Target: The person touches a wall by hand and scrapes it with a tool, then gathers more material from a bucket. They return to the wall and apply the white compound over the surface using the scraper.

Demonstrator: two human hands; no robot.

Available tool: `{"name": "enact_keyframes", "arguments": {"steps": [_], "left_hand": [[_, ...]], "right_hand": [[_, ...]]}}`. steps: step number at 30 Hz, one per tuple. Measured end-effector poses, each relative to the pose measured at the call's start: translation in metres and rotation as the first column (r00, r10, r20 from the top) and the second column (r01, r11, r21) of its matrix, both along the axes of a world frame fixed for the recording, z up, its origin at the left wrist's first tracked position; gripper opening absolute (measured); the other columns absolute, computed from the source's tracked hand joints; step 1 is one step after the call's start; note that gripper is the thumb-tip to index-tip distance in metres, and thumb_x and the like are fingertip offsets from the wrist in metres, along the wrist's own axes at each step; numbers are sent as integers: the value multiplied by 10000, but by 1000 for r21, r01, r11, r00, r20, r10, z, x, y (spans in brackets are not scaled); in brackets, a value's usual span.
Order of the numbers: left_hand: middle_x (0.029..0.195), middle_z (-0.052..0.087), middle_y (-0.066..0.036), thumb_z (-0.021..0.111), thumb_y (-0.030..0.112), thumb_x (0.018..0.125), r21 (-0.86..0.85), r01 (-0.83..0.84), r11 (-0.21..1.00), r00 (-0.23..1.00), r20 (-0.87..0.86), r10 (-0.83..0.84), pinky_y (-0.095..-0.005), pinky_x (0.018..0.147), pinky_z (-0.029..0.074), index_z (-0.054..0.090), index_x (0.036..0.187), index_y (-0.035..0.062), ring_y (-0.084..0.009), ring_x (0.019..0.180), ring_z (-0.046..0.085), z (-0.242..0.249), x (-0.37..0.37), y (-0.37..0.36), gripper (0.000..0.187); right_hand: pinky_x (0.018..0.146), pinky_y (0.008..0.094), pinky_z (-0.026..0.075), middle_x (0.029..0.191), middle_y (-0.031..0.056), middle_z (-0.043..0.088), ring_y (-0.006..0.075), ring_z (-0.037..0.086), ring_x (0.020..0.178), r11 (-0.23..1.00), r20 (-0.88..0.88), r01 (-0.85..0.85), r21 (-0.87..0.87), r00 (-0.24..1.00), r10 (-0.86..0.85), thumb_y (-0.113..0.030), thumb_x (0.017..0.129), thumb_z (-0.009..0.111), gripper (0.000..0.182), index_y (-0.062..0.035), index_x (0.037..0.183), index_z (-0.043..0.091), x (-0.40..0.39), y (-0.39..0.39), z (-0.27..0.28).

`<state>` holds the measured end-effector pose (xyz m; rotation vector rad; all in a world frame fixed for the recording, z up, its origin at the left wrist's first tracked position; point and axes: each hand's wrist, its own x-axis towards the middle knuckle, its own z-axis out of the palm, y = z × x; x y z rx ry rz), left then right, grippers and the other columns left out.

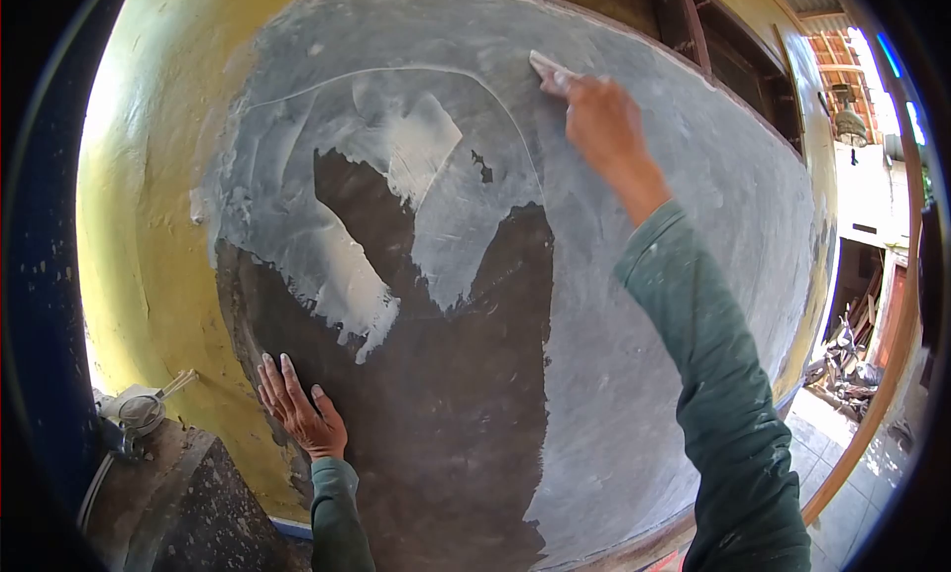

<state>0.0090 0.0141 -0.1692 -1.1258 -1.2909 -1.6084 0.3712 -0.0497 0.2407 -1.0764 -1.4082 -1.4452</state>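
High on the wall, my right hand is closed around a putty scraper, whose pale edge lies against the grey coated surface. The scraper is mostly covered by my fingers. My left hand lies flat with fingers spread on the dark bare wall, lower left. Between the hands, wet whitish putty is smeared in thick patches, with a ragged lower edge over the dark part. A thin curved ridge of putty arcs above these patches. Both sleeves are green.
Yellow painted wall borders the left side. A dark ledge at lower left carries a greyish object with cords. Wooden frames run above right. Tiled floor and a heap of clutter lie beyond on the right.
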Motion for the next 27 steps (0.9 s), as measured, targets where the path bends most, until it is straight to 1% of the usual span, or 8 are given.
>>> {"name": "enact_keyframes", "arguments": {"steps": [2,4,10,13,16,22,24,27], "left_hand": [[1676,372,-190,401,290,1073,12,-12,1000,1000,-3,12,-550,1279,197,430,1597,51,-394,1565,313,-1,-1,1,577],[1676,371,-190,400,292,1073,1,-2,1000,1000,6,2,-549,1278,199,432,1595,47,-394,1565,314,2,0,-1,577],[1678,369,-190,395,294,1074,16,-7,1000,1000,6,7,-544,1280,196,426,1599,49,-390,1567,311,1,-1,-1,580],[1678,369,-190,393,294,1074,1,-12,1000,1000,3,12,-543,1282,195,426,1599,49,-391,1568,309,1,1,-1,580],[1680,371,-176,364,332,1103,3,-11,1000,1000,10,11,-531,1286,193,428,1602,56,-383,1566,312,2,1,-3,574],[1681,374,-170,360,341,1105,10,-16,1000,1000,13,16,-534,1288,188,428,1602,57,-375,1568,312,1,0,-2,577],[1675,372,-186,376,303,1086,-5,-18,1000,1000,7,19,-545,1280,206,424,1601,52,-387,1567,311,2,1,-4,575],[1674,374,-187,381,301,1084,6,-22,1000,1000,-3,22,-546,1279,206,422,1601,48,-389,1567,309,0,0,0,577]], "right_hand": [[930,455,566,1090,164,751,353,703,1052,963,227,-115,243,972,59,-48,885,614,323,-80,1178,746,10,36,-31],[915,459,565,1070,134,742,350,692,1048,953,317,-204,226,940,126,-29,880,628,344,-69,1204,734,14,34,-69],[888,481,554,1048,155,729,378,682,1020,945,191,-279,-169,932,309,31,840,637,398,-64,1215,733,32,-36,-114],[888,487,541,1041,169,728,384,681,1001,958,-48,-287,-5,957,286,32,850,616,409,-70,1231,727,50,-46,-71],[853,479,543,1043,126,736,331,696,998,961,81,-104,255,993,86,-8,879,615,388,-76,1244,725,65,-9,-43],[862,435,546,1122,108,750,308,716,966,950,172,-245,192,962,213,-20,873,628,484,-104,1345,694,23,27,-132],[856,416,555,1160,120,756,298,723,995,962,154,-260,-87,950,271,-29,866,637,433,-106,1283,721,23,4,-148],[847,450,567,1108,173,754,369,718,994,885,120,-460,68,885,450,-42,879,622,313,-87,1163,746,44,-24,-117]]}}
